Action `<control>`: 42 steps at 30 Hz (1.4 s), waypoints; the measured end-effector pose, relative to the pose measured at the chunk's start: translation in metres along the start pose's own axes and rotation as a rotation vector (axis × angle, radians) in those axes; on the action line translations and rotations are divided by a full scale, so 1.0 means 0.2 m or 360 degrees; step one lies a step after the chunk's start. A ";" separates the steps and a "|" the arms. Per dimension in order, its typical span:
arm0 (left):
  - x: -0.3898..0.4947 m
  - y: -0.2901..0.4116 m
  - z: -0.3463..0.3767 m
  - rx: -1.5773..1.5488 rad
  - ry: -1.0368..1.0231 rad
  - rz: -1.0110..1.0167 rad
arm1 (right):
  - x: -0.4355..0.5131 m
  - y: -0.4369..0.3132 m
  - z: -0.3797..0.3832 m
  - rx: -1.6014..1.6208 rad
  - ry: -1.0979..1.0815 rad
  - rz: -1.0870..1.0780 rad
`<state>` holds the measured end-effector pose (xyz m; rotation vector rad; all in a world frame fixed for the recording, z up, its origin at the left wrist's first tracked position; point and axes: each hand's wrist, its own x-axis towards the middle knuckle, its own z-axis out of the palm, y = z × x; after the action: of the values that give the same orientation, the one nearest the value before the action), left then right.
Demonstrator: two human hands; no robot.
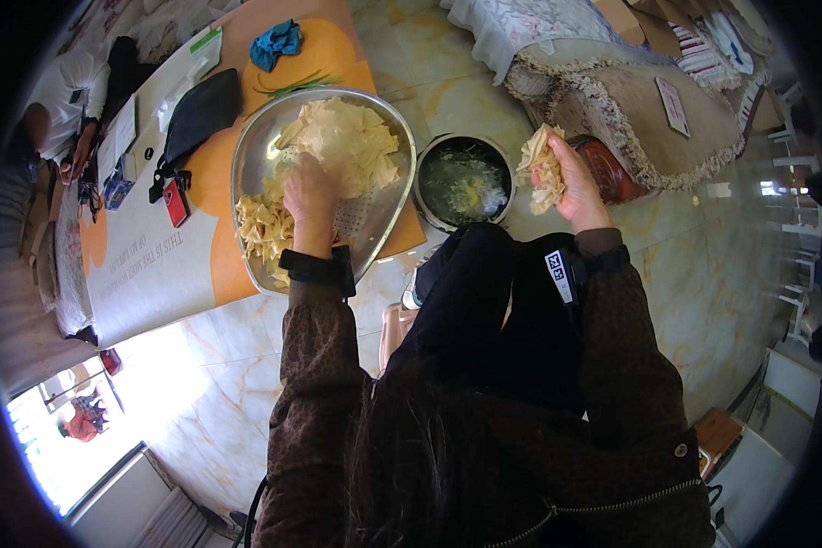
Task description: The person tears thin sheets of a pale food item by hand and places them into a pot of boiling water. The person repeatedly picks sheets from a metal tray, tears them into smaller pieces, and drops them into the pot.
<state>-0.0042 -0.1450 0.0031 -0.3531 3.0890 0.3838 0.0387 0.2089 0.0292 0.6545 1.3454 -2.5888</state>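
A large metal colander tray (377,240) holds a heap of flat, pale yellow sheet pieces (349,140) and, nearer me, a pile of crumpled pieces (264,229). My left hand (313,192) is over the colander between the two piles, its fingertips hidden behind its back and slightly blurred. Raised to the right, my right hand (575,178) grips a bunch of crumpled pale yellow sheets (542,168). Between the hands stands a round metal pot (421,188) with dark greenish liquid and bits floating in it.
The patterned table (144,288) bears a blue cloth (275,45), green stalks (301,83), a black bag (205,113) and a red phone (176,203). Another person (68,103) sits at the far left. A red container (606,168) stands beside a fringed, cloth-covered seat (699,116).
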 end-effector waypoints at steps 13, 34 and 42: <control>0.00 0.08 -0.17 -0.0970 -0.0079 0.0013 | 0.01 0.00 -0.01 0.0032 -0.0062 0.0118; 0.05 0.10 -0.14 -0.1556 -0.0043 -0.0108 | 0.00 0.05 0.13 -0.0233 -0.0428 0.0202; 0.03 0.09 -0.19 -0.2620 -0.0257 -0.0507 | -0.02 0.07 0.20 -0.0239 -0.0484 0.0270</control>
<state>-0.0127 -0.1387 0.0435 -0.6515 1.7217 2.5244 0.0339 0.1692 0.0408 0.3190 1.3064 -2.3124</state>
